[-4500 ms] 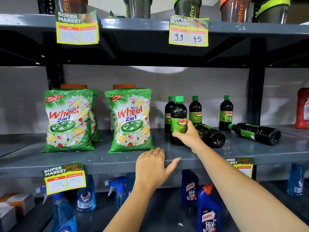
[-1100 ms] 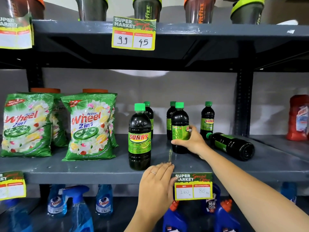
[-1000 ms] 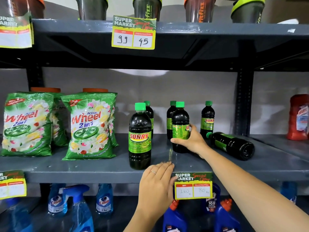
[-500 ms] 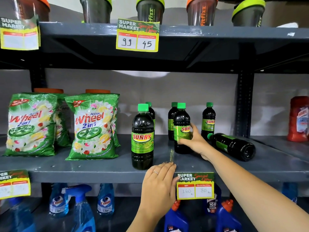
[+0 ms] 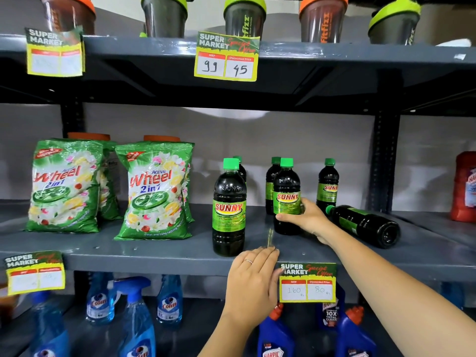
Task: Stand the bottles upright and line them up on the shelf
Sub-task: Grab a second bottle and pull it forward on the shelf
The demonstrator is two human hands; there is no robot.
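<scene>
Dark Sunny bottles with green caps stand on the grey middle shelf [image 5: 154, 251]. My right hand [image 5: 307, 219] grips one upright bottle [image 5: 286, 191] around its label, which faces me. Another upright bottle [image 5: 228, 207] stands nearer the front edge to the left. Three more stand at the back: one [image 5: 240, 168] behind the front bottle, one [image 5: 271, 186] behind the held bottle, one [image 5: 327, 186] to the right. One bottle [image 5: 365, 225] lies on its side, cap pointing left, just right of my right hand. My left hand [image 5: 253, 279] rests flat on the shelf's front edge, holding nothing.
Green Wheel detergent bags [image 5: 154, 191] stand at the left of the same shelf, a red container [image 5: 465, 186] at the far right. Shaker cups [image 5: 244, 16] line the shelf above; blue spray bottles [image 5: 136, 318] and Harpic bottles [image 5: 275, 338] fill the one below. A price tag [image 5: 307, 283] hangs beside my left hand.
The held bottle has been turned so its Sunny label faces front. My left hand stays on the shelf edge. Since the oldest frame, one lying bottle now stands upright.
</scene>
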